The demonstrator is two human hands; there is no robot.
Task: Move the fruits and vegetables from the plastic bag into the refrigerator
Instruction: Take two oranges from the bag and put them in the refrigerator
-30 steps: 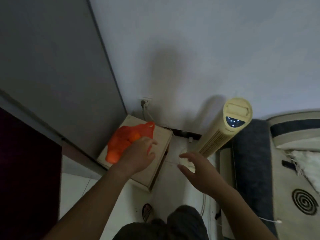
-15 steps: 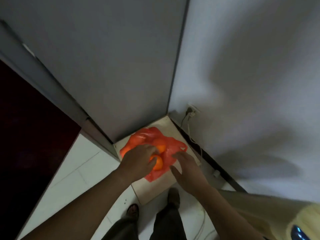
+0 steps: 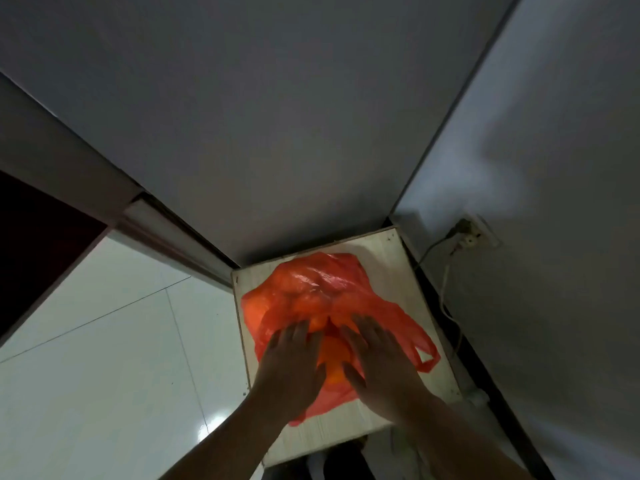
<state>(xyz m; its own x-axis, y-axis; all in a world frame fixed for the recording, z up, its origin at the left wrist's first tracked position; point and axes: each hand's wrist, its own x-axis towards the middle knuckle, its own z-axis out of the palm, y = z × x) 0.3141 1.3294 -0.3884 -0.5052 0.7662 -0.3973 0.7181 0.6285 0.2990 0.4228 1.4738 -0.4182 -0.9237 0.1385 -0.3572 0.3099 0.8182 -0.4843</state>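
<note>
A red-orange plastic bag (image 3: 322, 289) lies crumpled on a pale wooden box top (image 3: 388, 258). Round orange fruit (image 3: 332, 355) shows through its opening at the near side; more rounded shapes bulge under the plastic further back. My left hand (image 3: 291, 362) rests on the bag at the fruit's left, fingers fairly straight and spread. My right hand (image 3: 377, 358) lies on the fruit's right side the same way, so the fruit sits between my two hands. A tall grey panel (image 3: 277, 133), apparently the refrigerator's side, rises right behind the box.
A white wall (image 3: 554, 202) stands to the right, with a socket and plug (image 3: 467, 233) and a cable trailing down beside the box. White floor tiles (image 3: 104, 341) spread to the left. A dark red surface (image 3: 31, 244) fills the far left.
My right hand has come onto the bag beside the left one. My left hand's fingers have flattened out from their curl over the fruit. The view has moved closer over the bag.
</note>
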